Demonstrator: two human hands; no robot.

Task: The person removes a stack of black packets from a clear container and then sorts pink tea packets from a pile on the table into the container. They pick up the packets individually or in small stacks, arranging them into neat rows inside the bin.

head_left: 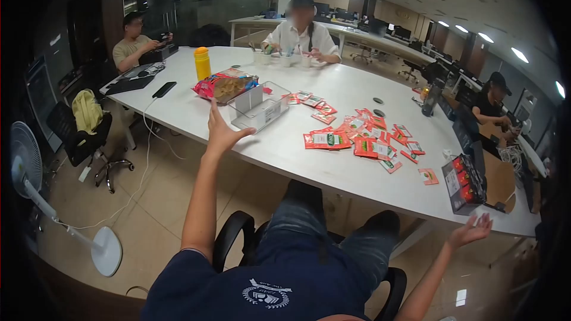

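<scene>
My left hand (224, 133) is open, its thumb and fingers spread, with the thumb tip right at the near corner of a clear plastic divided box (262, 110). Behind that box lies a pink and blue snack bag (231, 85). Red and white flat sachets (372, 137) are heaped on the table to the right of the box, several more scattered round them. Off the table's right front edge, my right hand (471, 231) is held palm up, fingers apart and holding nothing. Closest to it stands a dark box (464, 184) with red packets in it.
On the white table (279, 160) stand a yellow bottle (202, 63) and a dark bottle (432, 96); a phone (164, 89) lies at the left. A person (304, 35) sits opposite behind white cups (286, 59). Others sit left and right. A fan (107, 251) stands at floor left.
</scene>
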